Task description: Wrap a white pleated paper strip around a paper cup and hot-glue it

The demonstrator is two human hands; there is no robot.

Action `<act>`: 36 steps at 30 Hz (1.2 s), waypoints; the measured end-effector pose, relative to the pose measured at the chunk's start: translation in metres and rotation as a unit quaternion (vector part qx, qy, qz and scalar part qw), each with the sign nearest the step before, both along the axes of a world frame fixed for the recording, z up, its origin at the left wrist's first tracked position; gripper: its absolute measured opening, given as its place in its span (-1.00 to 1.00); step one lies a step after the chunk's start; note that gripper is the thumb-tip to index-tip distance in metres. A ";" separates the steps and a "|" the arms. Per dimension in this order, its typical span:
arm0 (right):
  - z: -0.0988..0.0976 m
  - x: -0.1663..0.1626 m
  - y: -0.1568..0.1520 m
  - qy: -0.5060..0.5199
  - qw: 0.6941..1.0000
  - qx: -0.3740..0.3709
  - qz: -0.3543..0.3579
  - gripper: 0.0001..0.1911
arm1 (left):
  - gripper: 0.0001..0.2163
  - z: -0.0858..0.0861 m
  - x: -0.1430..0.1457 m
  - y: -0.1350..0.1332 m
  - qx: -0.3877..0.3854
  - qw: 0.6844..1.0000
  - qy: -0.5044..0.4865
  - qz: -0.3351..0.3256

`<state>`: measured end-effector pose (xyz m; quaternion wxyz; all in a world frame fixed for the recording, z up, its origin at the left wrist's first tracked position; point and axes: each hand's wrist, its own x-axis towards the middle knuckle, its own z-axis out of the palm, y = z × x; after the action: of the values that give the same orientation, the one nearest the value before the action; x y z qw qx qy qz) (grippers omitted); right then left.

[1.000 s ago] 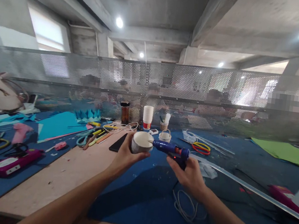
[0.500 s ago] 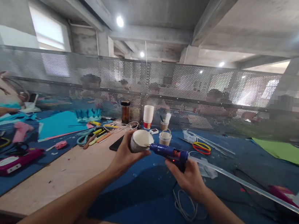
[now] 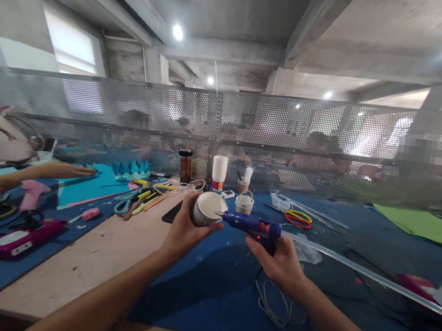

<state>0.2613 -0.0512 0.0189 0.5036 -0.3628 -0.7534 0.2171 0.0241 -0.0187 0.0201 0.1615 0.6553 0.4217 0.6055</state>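
My left hand (image 3: pixel 183 227) is wrapped around a paper cup (image 3: pixel 207 209), tilted so its pale round end faces up and toward the right. My right hand (image 3: pixel 282 265) grips a blue glue gun (image 3: pixel 244 222) with a small red light lit on it. The gun's nozzle points left, at the edge of the cup's pale end; whether it touches cannot be made out. A long clear glue stick (image 3: pixel 358 267) runs out of the gun's back toward the right. Just beyond stands a small cup with a handle (image 3: pixel 244 204).
A stack of paper cups (image 3: pixel 219 173) and a brown bottle (image 3: pixel 185 165) stand by the perforated screen. Scissors (image 3: pixel 298 219) lie right, tools (image 3: pixel 145 201) left. A co-worker's hand (image 3: pixel 63 170) reaches over blue sheets (image 3: pixel 79 190). A loose cable (image 3: pixel 277 311) lies near my right forearm.
The glue gun has shifted very slightly to the right, while the cup stays nearly where it was. At the left, the co-worker's hand has reached further in over the blue sheets.
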 end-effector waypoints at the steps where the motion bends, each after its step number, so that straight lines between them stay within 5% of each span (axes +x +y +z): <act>1: -0.002 0.000 0.001 -0.005 1.000 0.005 0.004 -0.71 | -0.31 0.000 0.000 0.000 -0.001 1.000 -0.002 0.000; 10: -0.004 0.000 0.004 -0.069 0.997 0.007 -0.044 -0.70 | -0.29 -0.004 -0.002 0.001 0.001 1.000 0.005 -0.020; 22: 0.007 0.006 0.002 0.023 0.998 -0.040 -0.047 -0.64 | -0.35 0.009 -0.001 -0.003 -0.076 0.996 -0.042 -0.011; 36: 0.002 0.001 0.002 0.023 0.998 -0.044 -0.025 -0.67 | -0.33 -0.003 -0.006 0.006 -0.149 0.967 -0.145 -0.151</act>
<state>0.2620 -0.0496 0.0214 0.5098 -0.3985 -0.7217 0.2459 0.0181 -0.0127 0.0172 0.4056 0.5854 0.3756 0.5930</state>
